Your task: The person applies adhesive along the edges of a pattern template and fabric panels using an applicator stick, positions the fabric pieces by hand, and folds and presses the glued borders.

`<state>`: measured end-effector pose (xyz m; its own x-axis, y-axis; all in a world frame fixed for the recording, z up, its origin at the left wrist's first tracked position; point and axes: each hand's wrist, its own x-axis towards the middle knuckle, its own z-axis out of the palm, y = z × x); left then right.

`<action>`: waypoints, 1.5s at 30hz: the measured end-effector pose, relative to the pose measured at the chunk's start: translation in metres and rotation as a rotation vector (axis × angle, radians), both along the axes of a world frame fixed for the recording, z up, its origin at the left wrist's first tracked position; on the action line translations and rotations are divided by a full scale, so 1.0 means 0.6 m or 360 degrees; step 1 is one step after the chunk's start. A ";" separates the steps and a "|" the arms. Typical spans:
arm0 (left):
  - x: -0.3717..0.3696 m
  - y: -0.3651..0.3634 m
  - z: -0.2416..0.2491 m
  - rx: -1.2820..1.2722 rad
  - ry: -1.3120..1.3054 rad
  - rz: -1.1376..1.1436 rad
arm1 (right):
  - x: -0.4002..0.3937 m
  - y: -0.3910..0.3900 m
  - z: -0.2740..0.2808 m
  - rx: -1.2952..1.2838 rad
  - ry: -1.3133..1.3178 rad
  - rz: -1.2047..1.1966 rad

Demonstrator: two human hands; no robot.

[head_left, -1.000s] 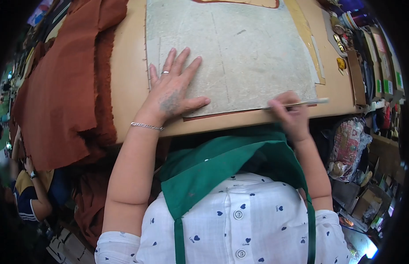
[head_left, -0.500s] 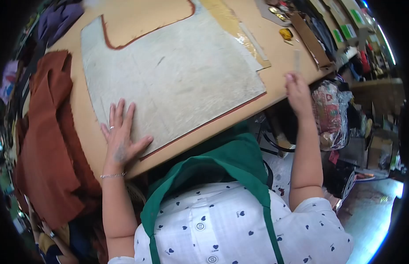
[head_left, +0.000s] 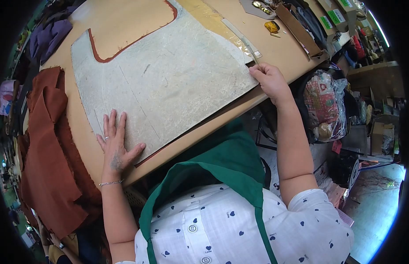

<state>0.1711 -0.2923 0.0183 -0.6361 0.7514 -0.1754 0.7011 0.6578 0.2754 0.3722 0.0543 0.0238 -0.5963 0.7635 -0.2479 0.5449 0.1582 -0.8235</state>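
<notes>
A large grey-white sheet (head_left: 182, 83) with a curved cutout lies on the tan table, with reddish-brown material (head_left: 158, 153) showing along its near edge and around the cutout. My left hand (head_left: 116, 145) presses flat on its near left corner, fingers spread and thumb out. At the right corner of the sheet, my right hand (head_left: 271, 81) is closed in a pinch on a thin flat strip-like tool (head_left: 254, 56). The tool points away from me, and a small dark gap shows beside the fingertips at the sheet's edge.
Folded rust-brown fabric (head_left: 55, 154) hangs over the table's left side, near a purple cloth (head_left: 50, 39). A yellowish taped strip (head_left: 217, 22) lies beyond the sheet. A cardboard tray (head_left: 297, 31) and amber object (head_left: 272, 27) sit far right; a plastic-wrapped bundle (head_left: 323, 101) stands below.
My right hand has moved left from beside the table's right edge to the sheet's right corner, bringing the thin tool along. My left hand stays flat on the sheet. The view has shifted slightly.
</notes>
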 end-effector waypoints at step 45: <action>-0.006 -0.002 -0.010 -0.0039 0.0120 -0.0080 | -0.025 -0.164 0.051 -0.0237 0.0730 0.0357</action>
